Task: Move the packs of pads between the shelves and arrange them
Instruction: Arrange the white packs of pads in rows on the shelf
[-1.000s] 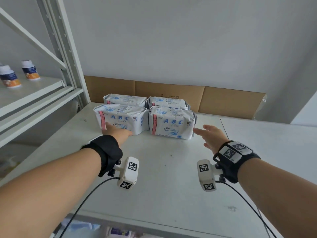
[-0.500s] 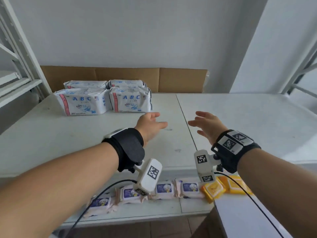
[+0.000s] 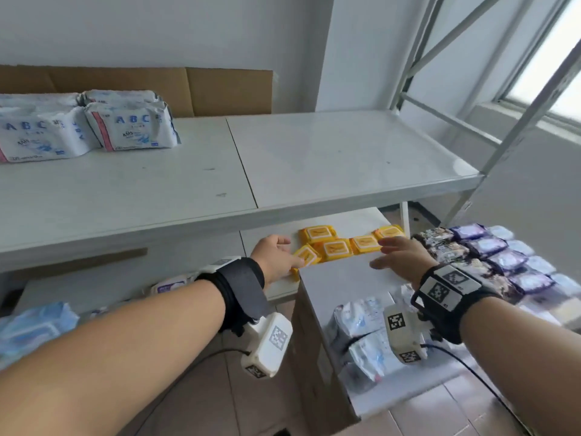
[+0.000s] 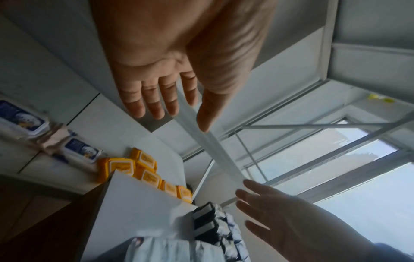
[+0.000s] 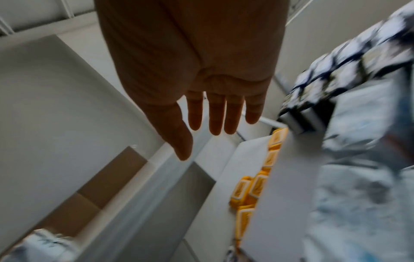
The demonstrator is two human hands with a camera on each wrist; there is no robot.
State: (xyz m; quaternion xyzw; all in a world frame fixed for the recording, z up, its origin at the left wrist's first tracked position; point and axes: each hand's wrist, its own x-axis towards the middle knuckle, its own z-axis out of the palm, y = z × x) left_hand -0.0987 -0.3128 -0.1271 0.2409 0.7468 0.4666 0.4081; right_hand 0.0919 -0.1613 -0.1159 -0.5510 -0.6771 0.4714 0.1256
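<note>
White "ABC" pad packs [image 3: 129, 127] stand in a block at the back left of the upper shelf [image 3: 330, 158]. More white-and-blue pad packs [image 3: 361, 335] lie on a low white surface [image 3: 342, 278] at the lower right, under my right wrist. My left hand [image 3: 276, 253] hangs open in the air over the lower level, fingers straight and empty; the left wrist view shows its palm [image 4: 170, 99] bare. My right hand [image 3: 396, 256] is open too, spread above the low surface and holding nothing, as the right wrist view [image 5: 208, 124] confirms.
Several small yellow packs [image 3: 336, 247] lie in a row on the lower shelf beyond both hands. Dark and purple packs [image 3: 484, 256] fill the right side. Blue-and-white wipe packs [image 4: 80, 148] lie lower left. Cardboard [image 3: 188, 86] lines the back wall. Shelf posts [image 3: 509, 127] stand at right.
My view has swung right and down from the ABC packs. Both hands have left the upper shelf and dropped, still empty, to the lower level by the yellow packs.
</note>
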